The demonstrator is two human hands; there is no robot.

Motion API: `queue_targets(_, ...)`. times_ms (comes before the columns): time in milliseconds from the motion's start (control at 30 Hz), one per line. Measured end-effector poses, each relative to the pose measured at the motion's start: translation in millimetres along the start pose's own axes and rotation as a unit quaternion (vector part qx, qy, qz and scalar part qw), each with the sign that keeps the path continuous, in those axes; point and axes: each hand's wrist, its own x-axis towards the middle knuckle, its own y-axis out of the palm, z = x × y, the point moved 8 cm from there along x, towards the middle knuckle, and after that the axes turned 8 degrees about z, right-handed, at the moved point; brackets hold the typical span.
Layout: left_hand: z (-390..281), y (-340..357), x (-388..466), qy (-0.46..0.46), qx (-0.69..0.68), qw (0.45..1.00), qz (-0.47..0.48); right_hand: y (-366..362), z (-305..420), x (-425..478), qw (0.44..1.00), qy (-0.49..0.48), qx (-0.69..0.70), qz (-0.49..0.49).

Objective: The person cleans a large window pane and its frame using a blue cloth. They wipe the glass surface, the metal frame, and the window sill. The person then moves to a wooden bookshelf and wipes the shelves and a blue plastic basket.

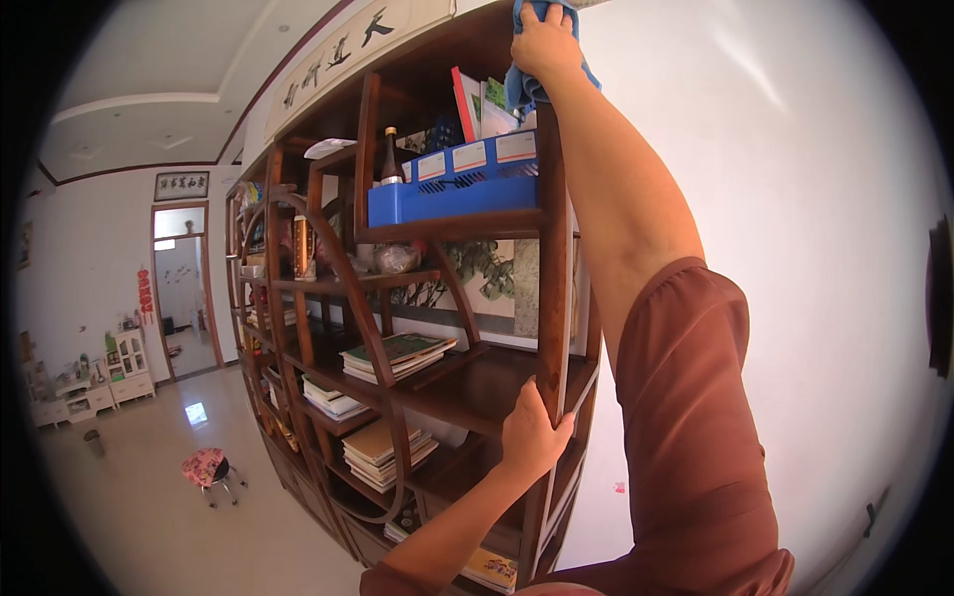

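Note:
My right hand (548, 45) is raised to the top corner of a dark wooden shelf unit (551, 283), pressing a blue cloth (522, 86) against it; part of the cloth hangs down beside the post. Lower down, my left hand (533, 432) grips the unit's front corner post, with the thumb on its side edge. Just below the cloth, a blue plastic basket (455, 201) stands on the upper shelf, with a dark bottle (391, 160) and an upright red-edged book or folder (466, 104) in that compartment.
Stacks of books (387, 451) fill several lower shelves. A plastic-wrapped item (397, 258) sits on a middle shelf. A calligraphy scroll (335, 59) hangs above the unit. A white wall (805, 223) rises at right. On the tiled floor at left stands a wheeled stool (205, 468) with a patterned cover.

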Motion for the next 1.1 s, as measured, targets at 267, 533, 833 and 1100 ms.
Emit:
queue_targets(267, 2.9, -6.7, -0.1, 0.022, 0.003, 1.000, 0.017, -15.6, 12.0, -34.0, 0.999, -0.003, 0.040, -0.017)
queue_targets(533, 1.8, -5.8, -0.7, 0.046, -0.012, 0.999, 0.005, -37.9, 26.0, -108.7, 0.998, -0.049, 0.042, -0.013)
queue_targets(833, 1.6, -8.3, -0.9, 0.052, -0.039, 0.998, 0.012, -70.6, 49.2, -201.9, 0.998, -0.045, 0.044, 0.016)
queue_targets(1100, -0.7, -11.7, -2.9, 0.056, -0.042, 0.997, 0.017, -84.4, 55.0, -268.7, 0.990, 0.011, 0.114, 0.085)
